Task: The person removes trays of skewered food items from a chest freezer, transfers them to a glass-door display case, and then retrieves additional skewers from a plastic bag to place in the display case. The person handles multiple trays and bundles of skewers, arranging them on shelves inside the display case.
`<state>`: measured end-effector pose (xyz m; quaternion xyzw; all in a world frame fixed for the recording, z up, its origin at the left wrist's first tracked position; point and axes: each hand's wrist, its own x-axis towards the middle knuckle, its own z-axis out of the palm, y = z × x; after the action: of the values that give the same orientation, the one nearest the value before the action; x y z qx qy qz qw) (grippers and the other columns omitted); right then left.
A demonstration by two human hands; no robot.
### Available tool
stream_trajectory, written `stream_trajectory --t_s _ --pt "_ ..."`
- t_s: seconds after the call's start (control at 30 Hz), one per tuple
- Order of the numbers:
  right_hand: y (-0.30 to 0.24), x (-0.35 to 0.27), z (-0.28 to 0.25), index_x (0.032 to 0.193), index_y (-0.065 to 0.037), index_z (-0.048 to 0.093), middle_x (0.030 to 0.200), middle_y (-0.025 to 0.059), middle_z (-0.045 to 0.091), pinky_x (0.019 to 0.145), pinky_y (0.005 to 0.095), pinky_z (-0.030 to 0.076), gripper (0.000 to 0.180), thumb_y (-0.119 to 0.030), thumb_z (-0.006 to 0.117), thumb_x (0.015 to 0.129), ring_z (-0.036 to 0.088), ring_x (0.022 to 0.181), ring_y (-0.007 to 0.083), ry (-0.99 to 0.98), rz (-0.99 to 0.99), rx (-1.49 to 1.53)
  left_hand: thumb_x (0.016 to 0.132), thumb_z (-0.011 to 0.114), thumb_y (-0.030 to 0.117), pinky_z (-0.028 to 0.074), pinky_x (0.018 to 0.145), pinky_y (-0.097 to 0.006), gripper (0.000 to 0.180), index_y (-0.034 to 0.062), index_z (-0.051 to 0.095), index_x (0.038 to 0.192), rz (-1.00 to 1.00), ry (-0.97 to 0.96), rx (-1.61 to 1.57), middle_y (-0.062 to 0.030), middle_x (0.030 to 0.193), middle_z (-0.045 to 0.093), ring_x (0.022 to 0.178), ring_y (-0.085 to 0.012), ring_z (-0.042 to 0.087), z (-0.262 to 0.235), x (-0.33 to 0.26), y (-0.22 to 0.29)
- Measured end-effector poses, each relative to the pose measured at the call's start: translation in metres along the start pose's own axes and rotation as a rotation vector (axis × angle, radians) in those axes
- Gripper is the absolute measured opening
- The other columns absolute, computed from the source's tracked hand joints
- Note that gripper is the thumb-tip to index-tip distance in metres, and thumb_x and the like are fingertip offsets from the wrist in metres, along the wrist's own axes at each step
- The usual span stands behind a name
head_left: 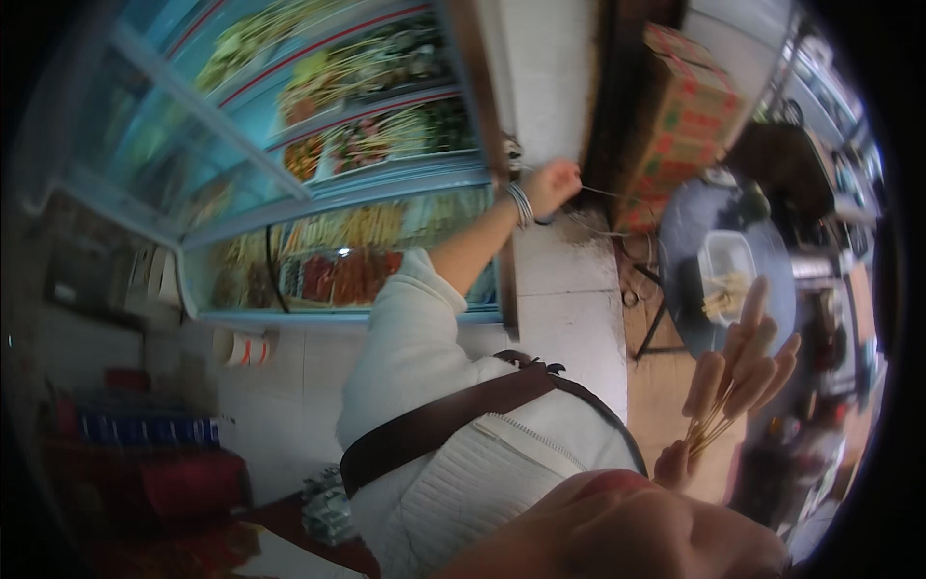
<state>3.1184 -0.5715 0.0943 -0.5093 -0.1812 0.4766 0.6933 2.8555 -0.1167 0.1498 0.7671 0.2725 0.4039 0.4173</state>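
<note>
My right hand [675, 468] is closed round the thin sticks of several skewers, low on the right. Long pinkish-brown sausages [743, 362] fan upward from those sticks. Away from my body reaches my left arm, with silvery bangles [521, 206] at the wrist. At its end, my left hand [554, 187] has its fingers curled in, beside the frame of a glass-fronted display fridge [347, 193]. Whatever those fingers hold, if anything, is too blurred to make out. A thin pale cord [600, 191] runs close by the fingertips.
Skewered food [386, 135] fills the fridge shelves. A round grey table [680, 265] at the right bears a white tub [728, 253] with pale sticks in it. Behind stands a red-and-brown patterned carton [675, 135]. Paper cups [239, 347] lie below the fridge.
</note>
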Motion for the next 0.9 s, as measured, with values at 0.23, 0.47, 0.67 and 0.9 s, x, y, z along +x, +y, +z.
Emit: stream_trajectory --t_s 0.23,0.47,0.67,0.9 --pt "-0.014 0.041 0.116 0.122 -0.011 0.034 0.055 -0.0011 0.029 0.029 0.0181 0.022 0.031 -0.015 0.042 0.092 0.028 0.037 0.0059 -0.409 -0.087 0.005 0.080 0.055 0.015 0.049 0.071 -0.033 0.032 0.0094 0.053 0.111 0.358 0.642 1.000 -0.0106 0.104 0.060 0.086 -0.0248 0.061 -0.271 0.008 0.131" --pt "0.007 0.048 0.268 0.129 -0.013 0.028 0.053 -0.0013 0.029 0.029 0.0178 0.025 0.040 -0.018 0.043 0.091 0.026 0.036 0.0054 -0.580 -0.221 0.032 0.075 0.049 0.004 0.035 0.096 -0.035 0.053 0.0097 0.038 0.127 0.070 0.147 1.678 -0.0126 0.127 0.042 0.119 -0.0266 0.039 -0.448 0.052 0.155" --pt "0.012 0.046 0.355 0.132 -0.019 0.025 0.055 0.0015 0.031 0.030 0.0189 0.028 0.044 -0.017 0.042 0.092 0.029 0.037 0.0077 -0.602 -0.166 0.034 0.073 0.052 0.003 0.040 0.087 -0.035 0.045 0.0111 0.048 0.117 0.237 -0.032 1.861 -0.0081 0.112 0.054 0.103 -0.0225 0.051 -0.476 0.082 0.153" --pt "0.016 0.055 0.405 0.126 -0.016 0.032 0.056 0.0014 0.032 0.030 0.0195 0.024 0.039 -0.014 0.046 0.090 0.030 0.038 0.0082 -0.596 -0.136 0.017 0.071 0.054 0.006 0.041 0.079 -0.035 0.020 0.0098 0.056 0.090 0.323 -0.031 1.779 -0.0056 0.093 0.058 0.091 -0.0218 0.055 -0.475 0.070 0.146"
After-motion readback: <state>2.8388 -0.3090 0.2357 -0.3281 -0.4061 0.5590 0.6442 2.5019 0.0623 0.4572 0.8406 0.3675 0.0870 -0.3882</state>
